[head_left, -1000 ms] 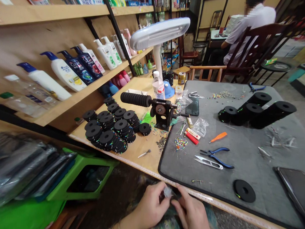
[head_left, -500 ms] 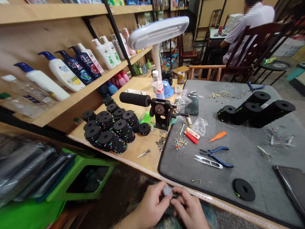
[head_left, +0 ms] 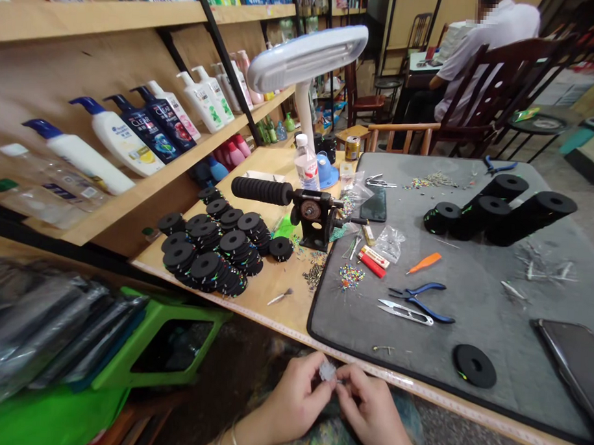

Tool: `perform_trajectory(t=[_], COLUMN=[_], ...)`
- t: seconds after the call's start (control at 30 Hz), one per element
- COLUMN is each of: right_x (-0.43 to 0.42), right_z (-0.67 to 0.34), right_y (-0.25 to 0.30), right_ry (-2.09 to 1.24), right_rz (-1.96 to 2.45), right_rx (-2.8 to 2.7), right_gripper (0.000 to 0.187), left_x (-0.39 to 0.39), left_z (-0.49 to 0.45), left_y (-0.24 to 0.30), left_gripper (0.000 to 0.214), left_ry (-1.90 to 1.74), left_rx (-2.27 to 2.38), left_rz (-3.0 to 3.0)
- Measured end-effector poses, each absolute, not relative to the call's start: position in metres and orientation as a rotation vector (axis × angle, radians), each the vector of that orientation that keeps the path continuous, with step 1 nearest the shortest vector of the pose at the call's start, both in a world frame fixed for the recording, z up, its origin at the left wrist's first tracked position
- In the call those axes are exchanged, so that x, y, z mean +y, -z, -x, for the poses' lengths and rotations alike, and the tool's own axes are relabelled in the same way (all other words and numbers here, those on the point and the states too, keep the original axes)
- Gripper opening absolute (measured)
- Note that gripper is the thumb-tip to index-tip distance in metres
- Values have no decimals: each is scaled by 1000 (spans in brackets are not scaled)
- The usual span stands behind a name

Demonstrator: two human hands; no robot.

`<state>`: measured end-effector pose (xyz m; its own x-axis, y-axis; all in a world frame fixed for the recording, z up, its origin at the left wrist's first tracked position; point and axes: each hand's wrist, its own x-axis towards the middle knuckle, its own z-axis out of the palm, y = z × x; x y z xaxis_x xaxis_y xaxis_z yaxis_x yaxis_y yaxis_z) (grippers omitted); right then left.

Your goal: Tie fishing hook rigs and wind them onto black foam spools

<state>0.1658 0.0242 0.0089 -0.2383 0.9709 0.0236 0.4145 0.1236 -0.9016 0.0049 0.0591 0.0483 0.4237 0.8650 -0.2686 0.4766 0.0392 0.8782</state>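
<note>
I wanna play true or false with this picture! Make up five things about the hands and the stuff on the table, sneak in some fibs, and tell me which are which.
1. The left hand has a small pale clump in its fingers. True.
2. The right hand is holding the silver snips. False: the snips lie on the gray mat, and the right hand is close to the clump.
3. The red lighter lies on the mat. True.
4. The bottle with the white cap has tipped over. False: it stands upright.
5. One black ring lies flat near the mat's front edge. True.
</note>
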Motion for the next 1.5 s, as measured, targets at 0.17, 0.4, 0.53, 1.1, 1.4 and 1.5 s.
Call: perform_trajectory(t=[0.17,0.4,0.53,1.1,1.4,1.5], right_x=[24,26,27,28,28,28], right_z=[-165,-166,-166,-168,-164,-164], right_y=[-7,-12,-14,-8,-7,-9], right_ry=[-1006,-960,-913,-468,-201,-282], right_rz=[1381,1387,1396,1514,1483,1466], right_rx=[-1785,-1807,-1826,-2066,-2202,-2171], right_gripper=[14,17,17,23,36,37], left_x=[60,61,61,64,63,63], left_z=[-5,-6,-6,-9,-11,-12], left_y=[-48,-51,-52,-49,-36,-34], left_gripper=[12,11,11,9,10,9], left_ry=[-450,-458,-467,-491,-494,-499], left_rx=[1200,1173,1167,1252,1310,1334], left_rz=[-1664,-1723,-1758,-1576,-1561,-1512])
